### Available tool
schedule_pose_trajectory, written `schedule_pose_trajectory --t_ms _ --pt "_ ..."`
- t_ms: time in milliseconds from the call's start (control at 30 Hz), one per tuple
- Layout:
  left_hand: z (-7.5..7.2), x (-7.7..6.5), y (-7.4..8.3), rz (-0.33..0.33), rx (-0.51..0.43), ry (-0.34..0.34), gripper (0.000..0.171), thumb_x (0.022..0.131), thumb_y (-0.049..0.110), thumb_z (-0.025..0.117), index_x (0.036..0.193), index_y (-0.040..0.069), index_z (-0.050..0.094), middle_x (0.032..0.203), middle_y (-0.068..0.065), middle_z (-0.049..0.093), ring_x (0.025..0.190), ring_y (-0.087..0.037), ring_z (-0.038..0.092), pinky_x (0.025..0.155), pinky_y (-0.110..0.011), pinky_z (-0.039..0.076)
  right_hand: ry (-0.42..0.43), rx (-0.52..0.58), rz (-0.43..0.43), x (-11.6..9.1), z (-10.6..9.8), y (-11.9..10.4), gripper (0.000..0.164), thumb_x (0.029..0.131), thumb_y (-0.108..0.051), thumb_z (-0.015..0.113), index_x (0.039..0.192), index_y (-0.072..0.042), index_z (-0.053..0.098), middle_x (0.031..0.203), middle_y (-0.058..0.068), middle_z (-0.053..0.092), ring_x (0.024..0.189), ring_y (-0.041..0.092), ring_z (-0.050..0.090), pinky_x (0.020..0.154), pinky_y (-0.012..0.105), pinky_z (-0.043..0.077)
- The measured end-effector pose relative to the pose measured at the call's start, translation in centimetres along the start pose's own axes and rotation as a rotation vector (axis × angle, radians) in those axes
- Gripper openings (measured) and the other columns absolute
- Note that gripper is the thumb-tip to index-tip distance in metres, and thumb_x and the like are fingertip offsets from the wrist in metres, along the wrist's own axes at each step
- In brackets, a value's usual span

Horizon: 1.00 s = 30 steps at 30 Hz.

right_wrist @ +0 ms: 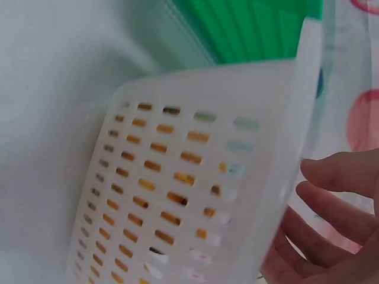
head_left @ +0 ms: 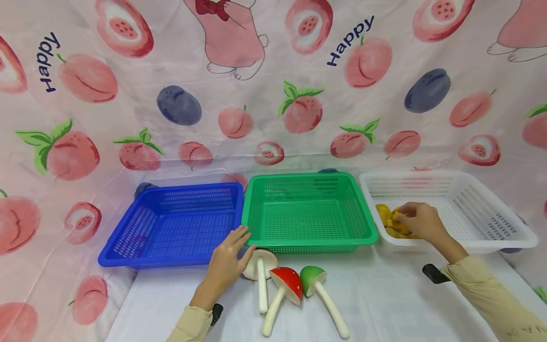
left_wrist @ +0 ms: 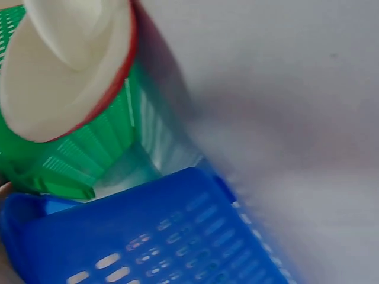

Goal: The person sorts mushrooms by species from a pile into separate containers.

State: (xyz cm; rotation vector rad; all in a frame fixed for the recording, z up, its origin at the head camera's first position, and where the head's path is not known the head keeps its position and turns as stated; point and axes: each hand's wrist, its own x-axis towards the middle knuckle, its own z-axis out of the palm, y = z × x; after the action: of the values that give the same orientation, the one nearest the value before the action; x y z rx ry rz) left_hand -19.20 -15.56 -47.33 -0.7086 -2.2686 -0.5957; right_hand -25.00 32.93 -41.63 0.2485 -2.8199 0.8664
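Note:
My left hand (head_left: 225,263) has its fingers spread at the near corner where the blue basket (head_left: 128,260) meets the green basket (head_left: 307,243). Close beside its thumb is a toy mushroom (head_left: 262,285) with a cream underside, its cap leaning by the green basket. In the left wrist view that mushroom's cap (left_wrist: 65,100) has a red edge. My right hand (head_left: 423,222) reaches over the near rim of the white basket (head_left: 483,242), fingertips right at yellow bananas (head_left: 383,213) in its left end. The right wrist view shows the thumb and fingers (right_wrist: 340,171) loosely bent, nothing visible between them.
A red-capped mushroom (head_left: 288,282) and a green-capped mushroom (head_left: 314,280) lie on the white tablecloth (head_left: 384,304), stems toward me. The three baskets stand in a row before a fruit-patterned cloth (head_left: 256,95).

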Motion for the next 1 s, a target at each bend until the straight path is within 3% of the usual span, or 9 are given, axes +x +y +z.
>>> schedule_pose_trajectory --t_ms 167,300,400,533,600,733,867,933,1000 --pt "-0.4 0.0 0.7 -0.035 -0.029 -0.007 0.031 0.078 0.007 0.076 0.105 -0.007 0.069 0.117 -0.022 0.062 0.116 -0.036 0.055 0.096 -0.046 0.046 0.055 0.011 -0.083 -1.0 0.6 -2.1 0.024 0.085 -0.010 0.068 0.102 0.007 0.066 0.095 0.025 0.066 0.087 0.041 0.061 0.064 0.045 0.053" --pt "-1.0 -0.3 2.1 -0.075 -0.102 -0.010 0.030 0.077 0.002 0.075 0.106 -0.003 0.070 0.121 -0.019 0.061 0.117 -0.036 0.054 0.090 -0.045 0.050 0.081 0.028 -0.161 -1.8 1.6 -3.7 0.031 0.085 -0.010 0.069 0.108 0.011 0.063 0.101 0.029 0.063 0.083 0.041 0.061 0.064 0.048 0.055" --pt "-1.5 -0.7 3.5 -0.115 -0.177 -0.016 0.030 0.077 0.002 0.075 0.107 0.000 0.070 0.122 -0.016 0.061 0.117 -0.034 0.055 0.091 -0.044 0.050 0.062 0.015 -0.210 -2.4 2.7 -4.8 0.042 0.089 -0.017 0.066 0.119 0.011 0.057 0.115 0.031 0.057 0.098 0.045 0.058 0.076 0.056 0.052" --pt "-2.0 -1.3 5.8 -0.208 -0.292 -0.016 0.031 0.076 0.001 0.076 0.107 0.002 0.070 0.119 -0.013 0.063 0.115 -0.030 0.057 0.094 -0.044 0.048 -0.029 -0.027 -0.217 -3.4 4.3 -5.6 0.060 0.095 -0.032 0.057 0.135 0.010 0.043 0.140 0.032 0.037 0.127 0.050 0.034 0.096 0.068 0.033" --pt "-2.3 -1.8 7.0 -0.264 -0.347 -0.005 0.032 0.076 -0.001 0.076 0.106 0.006 0.070 0.117 -0.011 0.064 0.113 -0.027 0.058 0.092 -0.042 0.050 -0.062 -0.072 -0.219 -3.9 5.2 -5.8 0.065 0.097 -0.036 0.052 0.138 0.012 0.037 0.145 0.033 0.028 0.132 0.051 0.025 0.099 0.069 0.027" --pt "-2.5 -2.8 9.4 -0.411 -0.496 0.006 0.031 0.077 -0.003 0.073 0.102 0.016 0.071 0.110 0.000 0.067 0.105 -0.020 0.062 0.083 -0.038 0.056 -0.035 -0.156 -0.259 -4.5 6.8 -5.6 0.064 0.100 -0.034 0.047 0.138 0.016 0.034 0.146 0.036 0.022 0.135 0.052 0.017 0.104 0.067 0.023" --pt "-1.9 -3.6 11.4 -0.545 -0.621 -0.056 0.024 0.081 -0.002 0.070 0.100 0.012 0.070 0.101 -0.001 0.068 0.095 -0.017 0.064 0.075 -0.031 0.058 0.013 -0.206 -0.288 -4.7 7.7 -5.3 0.062 0.101 -0.033 0.043 0.138 0.016 0.034 0.145 0.036 0.023 0.135 0.051 0.018 0.106 0.064 0.022" --pt "-1.2 -3.9 12.1 -0.547 -0.650 -0.110 0.021 0.081 -0.002 0.069 0.100 0.008 0.070 0.098 -0.003 0.068 0.091 -0.018 0.064 0.071 -0.028 0.058 0.036 -0.224 -0.303 -4.7 7.9 -5.2 0.061 0.101 -0.033 0.043 0.138 0.015 0.035 0.145 0.036 0.024 0.135 0.051 0.020 0.106 0.064 0.023" --pt "-0.2 -4.3 12.7 -0.464 -0.653 -0.143 0.022 0.080 -0.004 0.068 0.099 0.006 0.069 0.095 -0.004 0.067 0.087 -0.018 0.065 0.067 -0.025 0.058 0.063 -0.238 -0.319 -4.7 8.0 -5.1 0.060 0.101 -0.032 0.044 0.137 0.015 0.037 0.144 0.036 0.026 0.133 0.051 0.022 0.105 0.064 0.024"
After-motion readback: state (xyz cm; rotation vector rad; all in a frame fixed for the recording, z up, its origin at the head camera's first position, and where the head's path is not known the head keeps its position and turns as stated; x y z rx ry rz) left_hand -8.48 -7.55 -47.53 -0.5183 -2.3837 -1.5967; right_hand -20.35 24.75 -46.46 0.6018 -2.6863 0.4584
